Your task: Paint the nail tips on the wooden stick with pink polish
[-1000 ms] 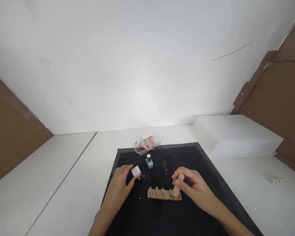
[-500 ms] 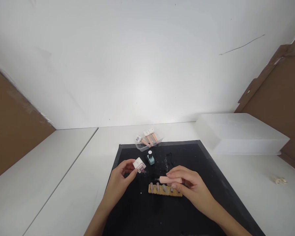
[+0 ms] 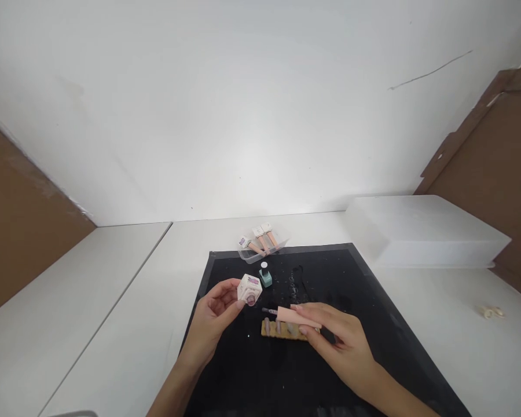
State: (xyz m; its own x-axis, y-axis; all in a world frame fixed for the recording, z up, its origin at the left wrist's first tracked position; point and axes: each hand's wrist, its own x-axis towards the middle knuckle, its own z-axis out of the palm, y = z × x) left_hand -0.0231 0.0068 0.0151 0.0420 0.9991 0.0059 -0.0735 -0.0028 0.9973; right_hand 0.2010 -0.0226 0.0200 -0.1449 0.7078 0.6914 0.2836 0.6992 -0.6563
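Note:
Between the thumb and fingers of my left hand (image 3: pixel 215 321) is a white polish bottle (image 3: pixel 249 289), tilted so its open neck faces toward me. My right hand (image 3: pixel 341 341) pinches a pink brush cap (image 3: pixel 297 317), its brush tip pointing left toward the bottle but apart from it. Below the cap lies a yellowish strip (image 3: pixel 286 335) bearing several nail tips in greyish-mauve tones. My right fingers hide the strip's right end. A teal bottle with a dark cap (image 3: pixel 265 277) stands just behind the white one.
Behind the black mat (image 3: pixel 325 266), a clear tray (image 3: pixel 249 259) holds pink-handled bottles with white ends. A translucent white box (image 3: pixel 434 231) sits at the back right. Small cream-coloured pieces (image 3: pixel 491 312) lie at the far right. Brown panels (image 3: pixel 21 214) flank the white table.
My left hand has turned the white bottle so its neck and patterned side show more. The brush cap in my right hand has moved slightly left, its brush now more visible.

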